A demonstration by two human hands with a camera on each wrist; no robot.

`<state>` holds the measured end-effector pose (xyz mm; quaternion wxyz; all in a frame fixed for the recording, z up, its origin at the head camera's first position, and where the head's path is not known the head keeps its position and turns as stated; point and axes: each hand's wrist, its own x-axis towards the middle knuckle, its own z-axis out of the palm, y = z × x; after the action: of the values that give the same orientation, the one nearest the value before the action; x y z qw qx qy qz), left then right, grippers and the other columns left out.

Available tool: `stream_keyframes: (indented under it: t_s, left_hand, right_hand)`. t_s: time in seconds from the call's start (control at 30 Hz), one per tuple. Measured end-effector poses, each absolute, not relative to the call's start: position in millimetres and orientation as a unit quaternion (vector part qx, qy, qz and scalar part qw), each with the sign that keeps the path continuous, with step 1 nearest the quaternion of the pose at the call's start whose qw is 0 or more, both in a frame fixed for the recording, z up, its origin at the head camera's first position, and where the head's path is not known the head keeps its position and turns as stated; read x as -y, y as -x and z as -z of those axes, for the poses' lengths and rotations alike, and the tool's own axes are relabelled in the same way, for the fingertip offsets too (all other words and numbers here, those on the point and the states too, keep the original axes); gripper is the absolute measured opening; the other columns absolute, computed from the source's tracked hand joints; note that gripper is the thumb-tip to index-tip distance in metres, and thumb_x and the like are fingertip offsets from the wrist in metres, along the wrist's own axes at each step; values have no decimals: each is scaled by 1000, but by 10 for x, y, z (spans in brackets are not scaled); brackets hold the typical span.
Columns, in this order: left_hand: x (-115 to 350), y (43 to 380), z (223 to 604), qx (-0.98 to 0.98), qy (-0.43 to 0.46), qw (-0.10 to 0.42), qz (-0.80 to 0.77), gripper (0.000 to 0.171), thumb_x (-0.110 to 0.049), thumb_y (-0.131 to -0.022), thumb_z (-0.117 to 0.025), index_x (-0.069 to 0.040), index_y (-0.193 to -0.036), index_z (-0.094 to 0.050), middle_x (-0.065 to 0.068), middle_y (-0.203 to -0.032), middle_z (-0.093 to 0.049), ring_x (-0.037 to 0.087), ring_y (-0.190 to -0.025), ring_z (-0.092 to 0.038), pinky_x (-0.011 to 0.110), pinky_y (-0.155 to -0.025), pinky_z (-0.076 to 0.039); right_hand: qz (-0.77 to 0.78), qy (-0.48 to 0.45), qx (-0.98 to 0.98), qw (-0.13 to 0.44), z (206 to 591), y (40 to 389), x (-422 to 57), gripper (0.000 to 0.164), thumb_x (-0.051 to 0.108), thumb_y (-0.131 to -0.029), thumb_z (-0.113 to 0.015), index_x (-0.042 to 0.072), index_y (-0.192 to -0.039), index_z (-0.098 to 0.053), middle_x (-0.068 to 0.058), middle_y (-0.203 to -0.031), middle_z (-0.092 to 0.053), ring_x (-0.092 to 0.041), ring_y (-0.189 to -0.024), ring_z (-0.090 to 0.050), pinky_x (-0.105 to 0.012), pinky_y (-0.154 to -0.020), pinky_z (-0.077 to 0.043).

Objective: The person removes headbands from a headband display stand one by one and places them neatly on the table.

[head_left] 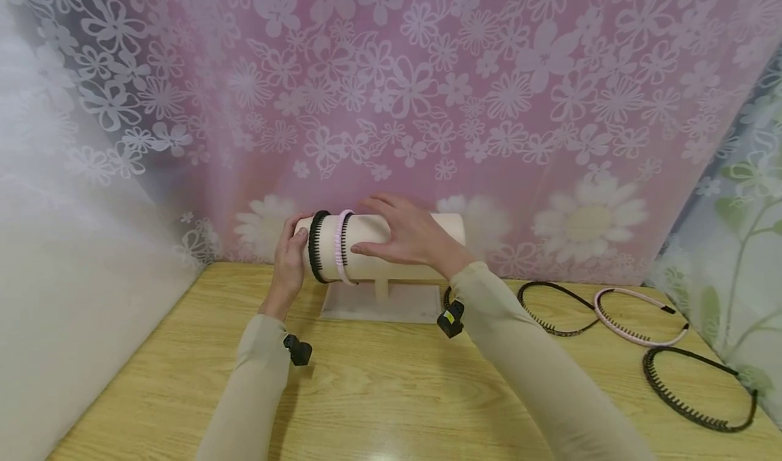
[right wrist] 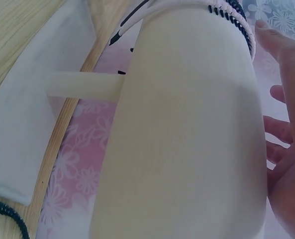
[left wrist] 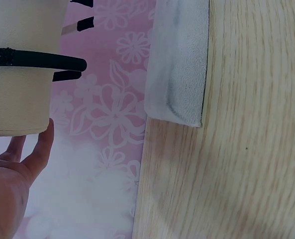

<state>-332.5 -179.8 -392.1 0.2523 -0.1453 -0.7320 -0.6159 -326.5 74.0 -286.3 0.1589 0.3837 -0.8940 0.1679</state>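
Observation:
A cream padded roll (head_left: 366, 268) lies level on a post above a pale flat base (head_left: 348, 305), forming a headband stand. Toward its left end sit a black toothed headband (head_left: 315, 247) and, just right of it, a pink toothed headband (head_left: 339, 250). My left hand (head_left: 290, 257) grips the roll's left end, thumb in front. With fingers spread, my right hand (head_left: 412, 233) rests over the roll's top, its thumb pointing toward the pink headband. In the right wrist view the right hand (right wrist: 291, 124) lies along the roll's side, holding no headband.
On the wooden table to the right lie a black headband (head_left: 565, 333), a pink headband (head_left: 629, 339) and another black headband (head_left: 678, 407). One more dark headband (right wrist: 10, 209) is partly cut off beside the base. A pink flowered curtain (head_left: 379, 108) hangs behind.

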Motion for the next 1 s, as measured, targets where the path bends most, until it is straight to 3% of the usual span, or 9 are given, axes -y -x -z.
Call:
stream_keyframes:
  t_s: [0.33, 0.57, 1.0]
  left_hand:
    - [1762, 3204, 3762, 729, 151, 231, 627, 43, -23, -109, -36, -6, -146, -48, 13, -147, -53, 11, -118, -52, 20, -98, -41]
    - [1805, 3342, 3893, 726, 160, 252, 619, 42, -33, -109, -36, -14, -144, -50, 4, -143, -55, 12, -118, -52, 20, -97, -42]
    - [1807, 3337, 3907, 728, 148, 232, 628, 43, -24, -109, -34, -8, -147, -46, 11, -147, -52, 9, -116, -52, 18, -94, -43]
  right_hand:
    - [-141, -355, 916, 118, 2826, 3296, -559, 91, 68, -85, -69, 19, -157, -41, -7, -157, -48, -28, -143, -48, -48, -115, -41]
    - [-114, -341, 928, 95, 2798, 3302, -470, 92, 72, -85, -66, 22, -158, -39, -7, -155, -52, -31, -139, -53, -53, -110, -45]
    - [-65, -312, 943, 92, 2844, 3283, -394, 91, 80, -83, -59, 31, -157, -39, -6, -151, -51, -31, -136, -51, -56, -108, -43]
